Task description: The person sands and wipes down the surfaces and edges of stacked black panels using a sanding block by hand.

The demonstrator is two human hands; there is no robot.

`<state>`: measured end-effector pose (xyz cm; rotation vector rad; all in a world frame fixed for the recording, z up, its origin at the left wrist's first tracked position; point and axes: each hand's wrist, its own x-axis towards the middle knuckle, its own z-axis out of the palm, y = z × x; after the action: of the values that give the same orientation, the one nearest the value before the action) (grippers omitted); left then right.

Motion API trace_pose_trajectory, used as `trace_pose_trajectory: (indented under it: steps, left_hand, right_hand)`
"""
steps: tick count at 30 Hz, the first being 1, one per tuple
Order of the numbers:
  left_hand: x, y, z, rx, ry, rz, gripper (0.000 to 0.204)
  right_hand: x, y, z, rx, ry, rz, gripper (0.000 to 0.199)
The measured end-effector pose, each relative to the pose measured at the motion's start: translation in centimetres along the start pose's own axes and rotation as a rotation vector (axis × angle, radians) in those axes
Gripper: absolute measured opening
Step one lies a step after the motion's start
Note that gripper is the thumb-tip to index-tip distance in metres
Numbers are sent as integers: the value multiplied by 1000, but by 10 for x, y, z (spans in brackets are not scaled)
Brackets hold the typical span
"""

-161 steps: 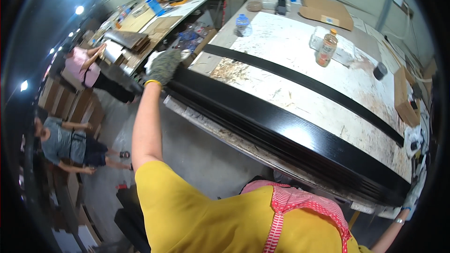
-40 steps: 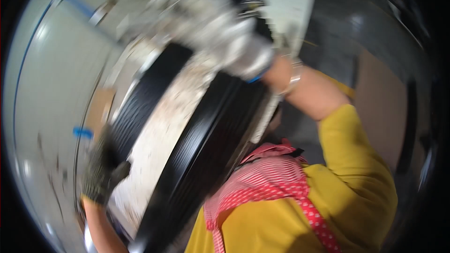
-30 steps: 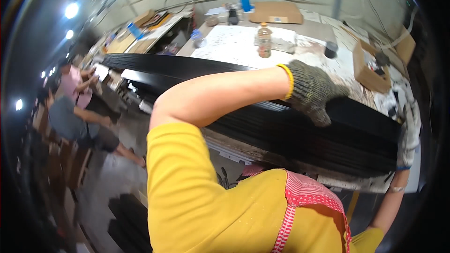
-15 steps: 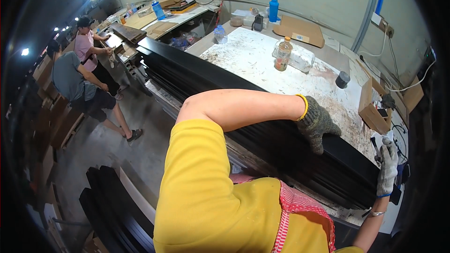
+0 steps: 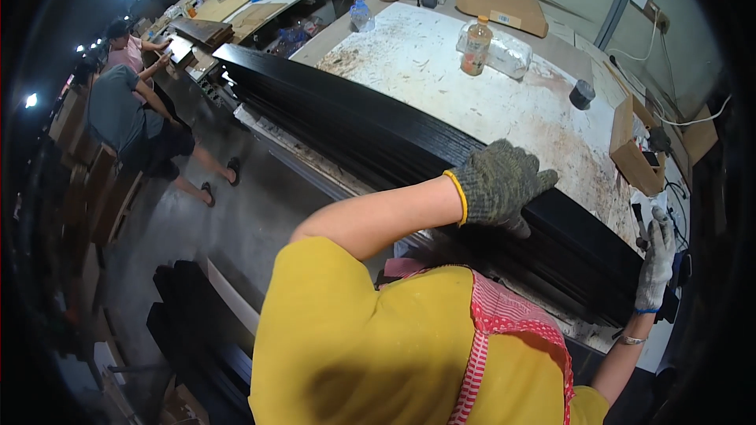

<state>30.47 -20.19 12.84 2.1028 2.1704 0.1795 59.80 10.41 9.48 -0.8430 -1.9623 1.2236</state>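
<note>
Long black boards (image 5: 354, 110) lie stacked side by side, running slantwise along the near edge of the worktable. My left hand (image 5: 504, 185), in a dark grey knitted glove with a yellow cuff, rests across the top board, fingers outstretched toward its far edge and thumb toward the near side. At the right end of the stack is my right hand (image 5: 655, 267), in a white glove with a blue cuff. Its fingers point up and look apart, though the palm side is partly hidden. Beside those fingers is a small dark-handled tool (image 5: 639, 224).
The worktable (image 5: 409, 55) has a worn white top. On it are a drink bottle (image 5: 476, 46), a clear wrapped bundle (image 5: 508, 55), a dark round container (image 5: 581, 94) and an open carton (image 5: 634, 145). More black boards (image 5: 193, 338) stand lower left. Two people (image 5: 130, 110) work at the left.
My left hand has shifted leftward along the top board. My right hand stays near the board end. The view has tilted, and the people at the left have shifted slightly.
</note>
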Motion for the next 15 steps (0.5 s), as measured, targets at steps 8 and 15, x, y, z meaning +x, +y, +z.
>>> trace_pose_trajectory:
  steps: [8,15]
  left_hand:
    - [5,-1,6,-99,155,-1,77]
    - [6,12,-2,-60,107,-206,81]
  right_hand:
    - [-35,25,-62,-375,120,-412,63]
    - [-146,21,-158,-310,365,-245,62]
